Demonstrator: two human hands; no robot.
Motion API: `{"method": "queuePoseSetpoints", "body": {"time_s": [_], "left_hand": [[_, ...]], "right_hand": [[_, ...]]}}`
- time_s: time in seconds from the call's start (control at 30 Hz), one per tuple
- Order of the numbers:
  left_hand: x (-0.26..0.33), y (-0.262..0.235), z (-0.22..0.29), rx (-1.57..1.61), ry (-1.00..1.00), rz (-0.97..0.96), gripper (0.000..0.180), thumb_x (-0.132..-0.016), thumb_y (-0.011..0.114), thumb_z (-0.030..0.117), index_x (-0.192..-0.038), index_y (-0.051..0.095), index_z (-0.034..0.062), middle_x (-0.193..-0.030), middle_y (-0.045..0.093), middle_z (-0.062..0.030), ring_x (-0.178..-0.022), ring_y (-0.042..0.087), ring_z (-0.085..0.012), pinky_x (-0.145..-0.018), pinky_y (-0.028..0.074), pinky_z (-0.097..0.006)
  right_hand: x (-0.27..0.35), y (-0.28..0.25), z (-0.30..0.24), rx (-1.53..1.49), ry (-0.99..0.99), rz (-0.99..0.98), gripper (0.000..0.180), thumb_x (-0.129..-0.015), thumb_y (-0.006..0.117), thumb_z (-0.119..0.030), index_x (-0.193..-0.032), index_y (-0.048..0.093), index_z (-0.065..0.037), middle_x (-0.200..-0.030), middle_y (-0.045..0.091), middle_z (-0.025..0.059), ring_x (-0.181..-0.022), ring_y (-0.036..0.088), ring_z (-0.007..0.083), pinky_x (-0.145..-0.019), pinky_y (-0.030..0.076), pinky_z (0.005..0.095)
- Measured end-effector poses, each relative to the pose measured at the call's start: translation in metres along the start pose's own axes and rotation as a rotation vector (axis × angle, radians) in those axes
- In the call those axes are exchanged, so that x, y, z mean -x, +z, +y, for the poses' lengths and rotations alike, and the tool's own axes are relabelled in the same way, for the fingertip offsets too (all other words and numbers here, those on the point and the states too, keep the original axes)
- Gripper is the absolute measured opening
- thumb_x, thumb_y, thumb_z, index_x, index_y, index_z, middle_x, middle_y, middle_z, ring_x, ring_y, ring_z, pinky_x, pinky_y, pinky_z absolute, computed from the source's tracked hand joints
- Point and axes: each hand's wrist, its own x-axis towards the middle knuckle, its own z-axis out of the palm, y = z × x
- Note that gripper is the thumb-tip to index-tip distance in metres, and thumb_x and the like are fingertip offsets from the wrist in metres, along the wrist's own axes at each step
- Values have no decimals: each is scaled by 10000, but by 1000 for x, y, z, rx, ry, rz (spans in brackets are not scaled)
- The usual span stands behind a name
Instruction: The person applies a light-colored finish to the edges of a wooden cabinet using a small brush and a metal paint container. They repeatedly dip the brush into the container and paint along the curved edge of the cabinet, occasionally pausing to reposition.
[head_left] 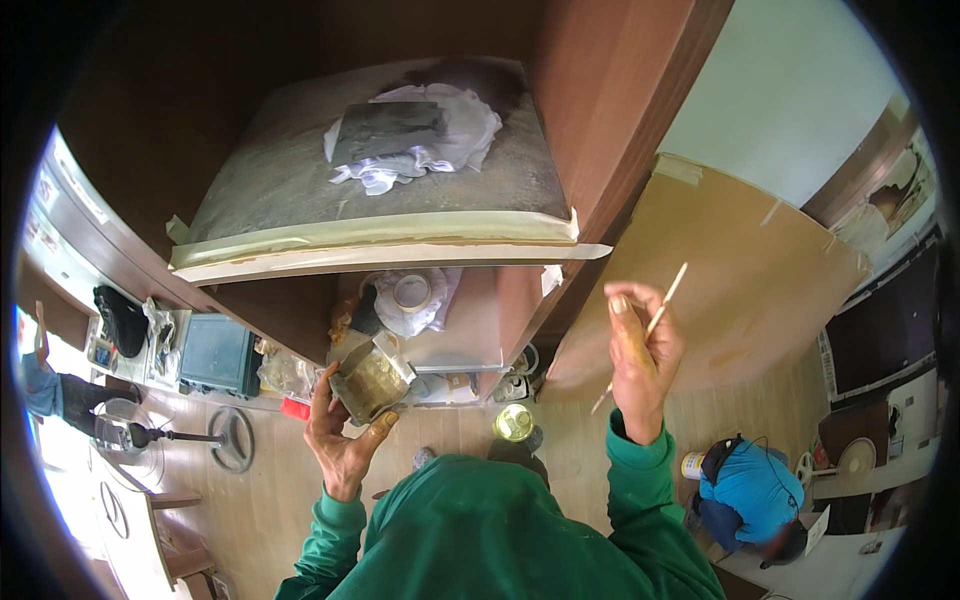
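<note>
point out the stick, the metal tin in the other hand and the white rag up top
thin stick (668,300), head view, on its upper shaft above the right hand
metal tin (372,383), head view, on its brassy side
white rag (470,135), head view, on its crumpled right part

Home under renovation, masked cabinet (380,235), paint tin (513,423) (floor), leaning board (720,290)

Pretty cluttered room: light wood plank floor (250,500), dark brown wooden cabinet (610,110) up high with a dusty top and a white rag (440,140) on it. Pale wall (790,90), a big tan board (740,280) leaning against it, floor fan (130,435) at left, bright daylight there.
</note>
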Motion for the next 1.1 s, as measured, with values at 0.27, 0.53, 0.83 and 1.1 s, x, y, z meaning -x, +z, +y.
{"method": "queuePoseSetpoints", "body": {"time_s": [0.27,0.53,0.83,1.1], "left_hand": [[-1,13,4,-8,-24,-21,883,-678,846,-10,-1458,435,23,-1052,736,-162,-977,709,-214,-888,548,-335],[2,20,4,-44,-18,11,886,-684,850,-13,-1462,429,20,-1055,734,-157,-986,704,-211,-903,538,-336],[3,24,8,-41,-26,30,874,-693,833,-28,-1465,424,5,-1086,717,-152,-987,701,-215,-905,541,-340],[3,27,6,-50,19,-3,880,-686,837,-26,-1466,431,26,-1085,719,-142,-989,699,-213,-896,544,-338]], "right_hand": [[-33,18,8,145,-183,47,222,-905,734,-39,-1106,654,10,-548,341,-90,-496,304,0,-464,242,217],[-27,22,25,116,-315,42,67,-913,710,-1,-962,666,-8,-588,510,-51,-506,369,0,-455,256,214],[-13,21,24,219,-474,8,115,-876,715,51,-981,677,20,-674,674,56,-545,571,54,-485,428,223],[-5,21,27,233,-541,-2,166,-820,735,100,-963,693,28,-678,667,87,-519,588,107,-464,434,244]]}}
